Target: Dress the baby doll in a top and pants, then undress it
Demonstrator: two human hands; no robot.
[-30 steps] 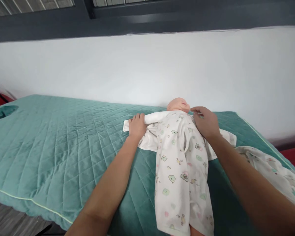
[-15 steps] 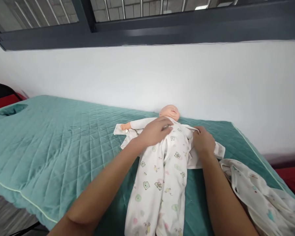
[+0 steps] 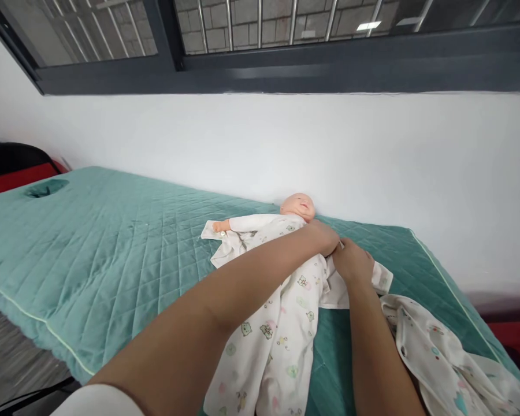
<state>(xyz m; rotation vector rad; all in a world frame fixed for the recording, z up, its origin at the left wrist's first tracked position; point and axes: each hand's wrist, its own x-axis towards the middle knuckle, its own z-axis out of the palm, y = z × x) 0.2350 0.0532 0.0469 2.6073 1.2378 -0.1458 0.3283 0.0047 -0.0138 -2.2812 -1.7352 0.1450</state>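
Doll (image 3: 298,206) lay face-up; my curled right hand (image 3: 352,261) pinched its suit (image 3: 286,344); whether my left hand (image 3: 324,237) gripped, I could not tell. Light, even tension seemed best.

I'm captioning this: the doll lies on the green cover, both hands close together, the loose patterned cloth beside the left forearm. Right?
Not quite: the head view shows the loose patterned cloth beside the right forearm. The doll does lie on the green cover, left hand and right hand close together.
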